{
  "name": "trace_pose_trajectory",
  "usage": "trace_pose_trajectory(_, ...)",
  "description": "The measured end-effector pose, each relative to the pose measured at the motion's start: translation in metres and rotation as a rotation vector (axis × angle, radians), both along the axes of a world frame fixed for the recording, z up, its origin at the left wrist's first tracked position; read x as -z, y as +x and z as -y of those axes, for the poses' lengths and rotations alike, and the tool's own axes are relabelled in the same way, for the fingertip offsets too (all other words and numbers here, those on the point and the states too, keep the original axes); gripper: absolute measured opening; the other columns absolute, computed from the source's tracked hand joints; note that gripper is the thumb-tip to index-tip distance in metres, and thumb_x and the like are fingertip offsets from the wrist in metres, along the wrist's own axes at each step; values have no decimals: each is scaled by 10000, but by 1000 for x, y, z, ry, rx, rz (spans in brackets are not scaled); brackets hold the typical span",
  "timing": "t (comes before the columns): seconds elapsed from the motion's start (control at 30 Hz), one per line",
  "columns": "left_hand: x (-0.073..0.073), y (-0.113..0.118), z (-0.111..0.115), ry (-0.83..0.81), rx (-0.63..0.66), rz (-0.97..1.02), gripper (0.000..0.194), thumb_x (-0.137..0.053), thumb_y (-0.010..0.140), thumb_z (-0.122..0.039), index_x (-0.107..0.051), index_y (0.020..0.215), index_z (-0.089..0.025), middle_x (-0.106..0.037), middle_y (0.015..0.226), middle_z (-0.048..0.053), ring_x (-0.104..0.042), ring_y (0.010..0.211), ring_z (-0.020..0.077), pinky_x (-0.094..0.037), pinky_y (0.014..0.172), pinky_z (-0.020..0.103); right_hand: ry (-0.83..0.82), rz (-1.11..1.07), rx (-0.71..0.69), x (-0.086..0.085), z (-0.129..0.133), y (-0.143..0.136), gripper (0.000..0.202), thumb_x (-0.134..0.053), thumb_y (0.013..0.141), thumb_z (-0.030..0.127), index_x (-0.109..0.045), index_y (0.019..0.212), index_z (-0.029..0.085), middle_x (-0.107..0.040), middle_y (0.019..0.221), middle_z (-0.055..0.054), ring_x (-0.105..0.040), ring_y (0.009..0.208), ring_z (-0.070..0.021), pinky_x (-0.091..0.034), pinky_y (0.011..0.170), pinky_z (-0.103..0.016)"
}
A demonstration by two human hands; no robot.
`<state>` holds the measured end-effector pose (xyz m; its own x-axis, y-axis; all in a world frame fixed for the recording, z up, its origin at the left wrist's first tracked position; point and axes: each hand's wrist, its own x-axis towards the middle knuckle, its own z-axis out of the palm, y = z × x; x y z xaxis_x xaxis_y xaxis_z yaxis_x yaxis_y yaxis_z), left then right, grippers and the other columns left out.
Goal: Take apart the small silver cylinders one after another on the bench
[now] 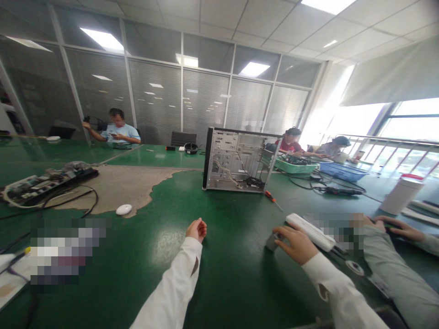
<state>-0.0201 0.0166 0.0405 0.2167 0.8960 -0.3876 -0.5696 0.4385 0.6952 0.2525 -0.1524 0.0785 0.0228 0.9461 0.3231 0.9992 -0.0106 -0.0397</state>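
Observation:
My left hand rests on the green table with its fingers curled in, and nothing shows in it. My right hand has its thumb and fingers around a small grey cylindrical object at the table surface; its exact kind is not clear. Beyond both hands stands a computer case with its side off, its metal frame and loose cables showing. An orange-handled screwdriver lies by the case's lower right corner. Close to my right hand is a long white power strip.
On the left lie an opened device with circuit parts, black cables and a round white disc. Green and blue baskets stand at right, near a white bottle. A co-worker's grey sleeve is close on my right; other people sit farther off.

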Motion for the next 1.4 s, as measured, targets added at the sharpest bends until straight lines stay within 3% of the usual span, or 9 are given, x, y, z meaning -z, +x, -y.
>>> trace_pose_trajectory(0.2,2,0,-1,52,11,-32,189,-591,618,-208,-478,490,-128,-516,386,-20,-460,326,62,-326,352,160,108,-97,-213,-7,-67,-102,364,-479,672,252,-443,1029,191,-597,803,-22,-556,797,-158,-208,953,-398)
trace_pose_trajectory(0.37,7,0,-4,76,13,-15,180,-601,596,-222,-477,501,-130,-515,388,-23,-447,323,60,-309,352,161,175,-174,-260,-1,-107,-135,464,-507,642,244,-407,1088,160,-584,783,-23,-550,777,-151,-221,951,-377)
trace_pose_trajectory(0.5,8,2,-3,112,21,-24,175,-596,596,-220,-476,505,-130,-514,388,-24,-447,332,58,-302,356,157,245,-351,-279,22,-118,-132,562,-508,664,274,-324,1182,161,-588,809,-34,-542,813,-168,-275,916,-399)
trace_pose_trajectory(0.6,6,4,-2,125,22,-53,195,-604,592,-225,-468,490,-130,-515,388,-21,-446,334,57,-306,363,160,286,-646,-264,45,-121,-116,603,-519,669,327,-285,1207,189,-578,919,-50,-540,841,-173,-342,863,-402)
trace_pose_trajectory(0.77,4,7,1,145,36,-106,191,-605,595,-217,-474,487,-131,-521,396,-17,-453,340,56,-315,370,162,339,-1479,27,67,-133,-77,391,-515,646,393,-449,965,177,-592,802,-31,-568,633,-135,-463,609,-313)
trace_pose_trajectory(0.87,5,9,2,180,45,-131,180,-605,592,-210,-480,489,-131,-528,405,-16,-459,347,58,-317,371,161,366,-1732,124,68,-141,-64,342,-558,590,364,-470,864,179,-589,702,1,-549,536,-108,-448,499,-257)
trace_pose_trajectory(1.03,5,10,4,207,34,-129,162,-575,606,-190,-479,489,-131,-526,395,-16,-454,344,59,-317,372,160,335,-1646,102,66,-139,-72,299,-567,586,328,-501,831,172,-587,729,-4,-533,533,-93,-418,450,-216)
trace_pose_trajectory(1.23,6,10,3,190,7,-125,160,-562,614,-191,-477,494,-129,-527,394,-12,-455,342,62,-322,380,165,349,-1036,-178,54,-120,-103,332,-466,678,232,-455,1007,192,-549,867,-40,-530,708,-131,-448,595,-265)
trace_pose_trajectory(1.4,4,9,3,179,11,-119,153,-555,617,-188,-477,500,-128,-527,397,-14,-457,343,60,-326,382,166,346,-711,-349,43,-109,-119,379,-454,671,165,-446,1049,202,-475,1030,-83,-460,938,-185,-447,685,-287)
